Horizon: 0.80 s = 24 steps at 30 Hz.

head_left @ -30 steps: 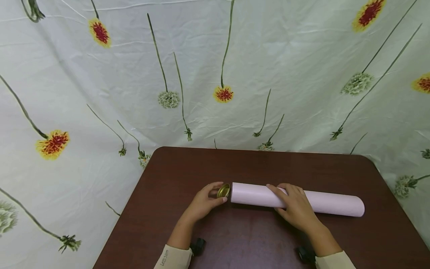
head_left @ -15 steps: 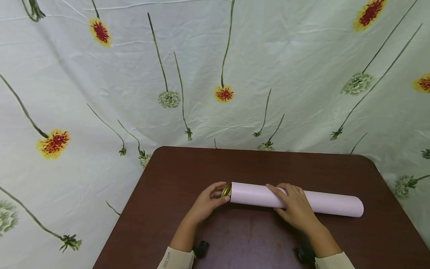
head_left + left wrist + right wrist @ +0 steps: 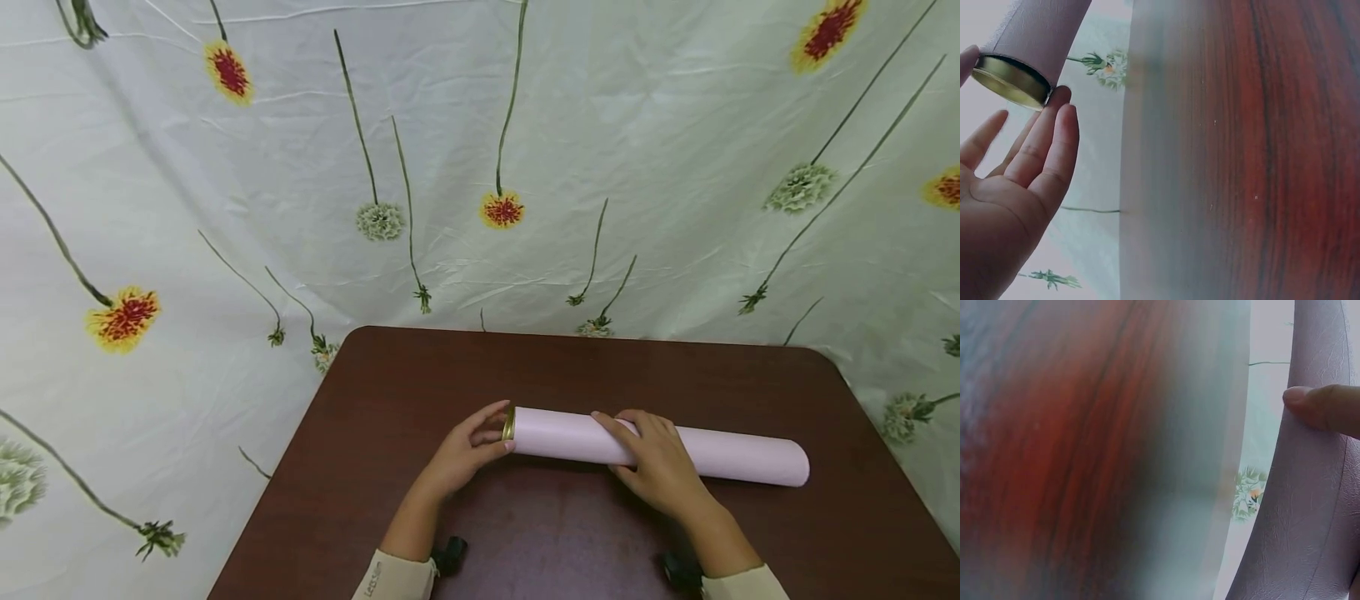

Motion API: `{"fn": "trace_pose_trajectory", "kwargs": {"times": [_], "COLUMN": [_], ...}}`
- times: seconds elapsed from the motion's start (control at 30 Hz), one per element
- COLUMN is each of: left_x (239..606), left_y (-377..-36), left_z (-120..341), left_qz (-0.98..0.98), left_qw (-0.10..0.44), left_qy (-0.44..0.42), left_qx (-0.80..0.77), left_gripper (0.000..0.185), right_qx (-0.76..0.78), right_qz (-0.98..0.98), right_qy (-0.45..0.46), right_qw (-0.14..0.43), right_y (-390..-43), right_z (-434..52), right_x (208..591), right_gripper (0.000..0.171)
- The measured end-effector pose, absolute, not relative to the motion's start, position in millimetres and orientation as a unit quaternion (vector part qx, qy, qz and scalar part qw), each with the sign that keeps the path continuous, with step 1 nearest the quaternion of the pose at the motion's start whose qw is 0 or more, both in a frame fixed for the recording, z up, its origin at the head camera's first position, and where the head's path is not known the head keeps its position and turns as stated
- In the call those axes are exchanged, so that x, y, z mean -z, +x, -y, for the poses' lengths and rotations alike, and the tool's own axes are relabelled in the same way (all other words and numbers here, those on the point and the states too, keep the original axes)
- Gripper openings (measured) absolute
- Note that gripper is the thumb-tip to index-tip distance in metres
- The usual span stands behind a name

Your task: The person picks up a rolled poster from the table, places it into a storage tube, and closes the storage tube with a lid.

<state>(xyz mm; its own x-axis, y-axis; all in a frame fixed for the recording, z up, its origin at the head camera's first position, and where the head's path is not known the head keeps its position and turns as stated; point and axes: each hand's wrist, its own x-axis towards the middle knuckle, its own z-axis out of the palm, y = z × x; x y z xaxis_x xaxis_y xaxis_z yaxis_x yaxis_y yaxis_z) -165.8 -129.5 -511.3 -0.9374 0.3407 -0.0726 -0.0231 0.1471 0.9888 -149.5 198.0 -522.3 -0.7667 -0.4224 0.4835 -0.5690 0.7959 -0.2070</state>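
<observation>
Nearest, a cream sleeve (image 3: 396,577) bears small writing too blurred to read. The left hand (image 3: 463,451) presses straight fingers against the gold cap (image 3: 509,422) on the pink tube (image 3: 720,454), which lies across the brown table (image 3: 562,367). The right hand (image 3: 658,467) grips the tube's middle. Behind hangs a flowered cloth (image 3: 480,167).
</observation>
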Motion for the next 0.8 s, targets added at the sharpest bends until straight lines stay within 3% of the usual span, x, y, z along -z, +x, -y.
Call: {"fn": "trace_pose_trajectory", "kwargs": {"times": [0.6,0.8], "left_x": [521.0,519.8], "left_y": [-168.1,-172.2], "left_z": [131.6,125.4], "left_qz": [-0.739,-0.722], "left_qw": [0.159,0.162], "left_qy": [0.128,0.139], "left_qx": [-0.642,-0.658], "left_gripper": [0.070,0.060], "right_qx": [-0.174,-0.179], "right_qz": [0.925,0.925], "right_qy": [0.267,0.264], "right_qw": [0.207,0.209], "right_y": [-146.8,-147.6], "right_z": [-190.0,-185.8], "right_x": [523.5,521.8], "right_gripper": [0.091,0.091]}}
